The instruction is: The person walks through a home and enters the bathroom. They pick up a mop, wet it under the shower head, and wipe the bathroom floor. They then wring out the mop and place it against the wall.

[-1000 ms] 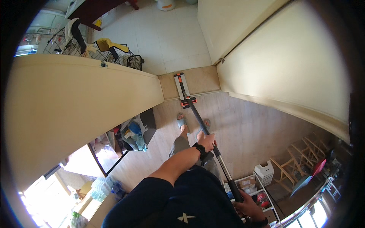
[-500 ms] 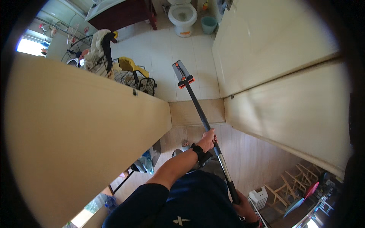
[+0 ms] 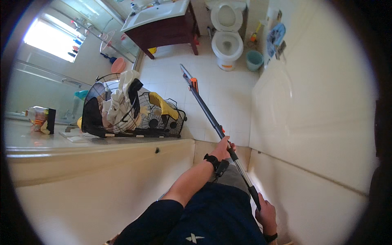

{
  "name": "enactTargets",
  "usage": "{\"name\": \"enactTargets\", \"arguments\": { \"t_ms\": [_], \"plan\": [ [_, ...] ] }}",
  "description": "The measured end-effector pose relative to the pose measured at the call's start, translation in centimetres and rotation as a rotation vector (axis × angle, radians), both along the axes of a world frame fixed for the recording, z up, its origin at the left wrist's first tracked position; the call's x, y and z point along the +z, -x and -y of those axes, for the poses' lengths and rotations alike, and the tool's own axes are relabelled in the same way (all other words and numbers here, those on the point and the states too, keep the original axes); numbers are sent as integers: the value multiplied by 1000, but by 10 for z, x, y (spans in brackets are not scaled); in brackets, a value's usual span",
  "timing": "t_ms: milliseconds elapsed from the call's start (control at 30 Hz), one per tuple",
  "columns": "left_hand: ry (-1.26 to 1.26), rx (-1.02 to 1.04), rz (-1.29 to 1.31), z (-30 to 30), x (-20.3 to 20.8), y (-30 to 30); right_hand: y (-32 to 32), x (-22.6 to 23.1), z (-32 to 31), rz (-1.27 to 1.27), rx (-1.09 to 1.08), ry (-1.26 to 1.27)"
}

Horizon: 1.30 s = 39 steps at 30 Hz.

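- Left hand [image 3: 223, 148] and right hand [image 3: 267, 215] are gripping a mop [image 3: 206, 109], fingers curled, mid-handle and at its 5 o'clock end.
- Mop head [image 3: 188, 77], 12 o'clock, is seemingly being positioned.
- Next move is likely needing steadiness.

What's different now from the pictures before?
The person moved forward, taking the long-handled mop farther over the white tiled floor. Its head now looks edge-on. The whole toilet came into view. The left hand and right hand kept holding the mop; neither let go.
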<state>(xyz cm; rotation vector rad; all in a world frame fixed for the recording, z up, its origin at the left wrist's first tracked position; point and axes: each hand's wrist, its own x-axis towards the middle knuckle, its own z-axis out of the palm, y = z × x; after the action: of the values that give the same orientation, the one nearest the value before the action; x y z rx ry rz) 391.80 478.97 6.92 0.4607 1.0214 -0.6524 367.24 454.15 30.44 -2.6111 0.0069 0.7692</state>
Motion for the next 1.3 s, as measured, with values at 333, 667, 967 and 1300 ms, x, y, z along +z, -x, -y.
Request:
{"name": "enactTargets", "arguments": {
  "t_ms": [333, 667, 967, 1300],
  "plan": [
    [-57, 210, -139, -54, -27, -181, -237, -16, -17, -112, 114, 55],
    [382, 501, 2, -148, -24, -382, -501, 15, -108, -231, 121, -123],
    [470, 750, 217, -251, -8, -531, -717, 4, -175, -492, 201, -197],
    [422, 1011, 366, -363, 3, -682, -980, 18, -276, -503, 503, -207]
  ]
}}
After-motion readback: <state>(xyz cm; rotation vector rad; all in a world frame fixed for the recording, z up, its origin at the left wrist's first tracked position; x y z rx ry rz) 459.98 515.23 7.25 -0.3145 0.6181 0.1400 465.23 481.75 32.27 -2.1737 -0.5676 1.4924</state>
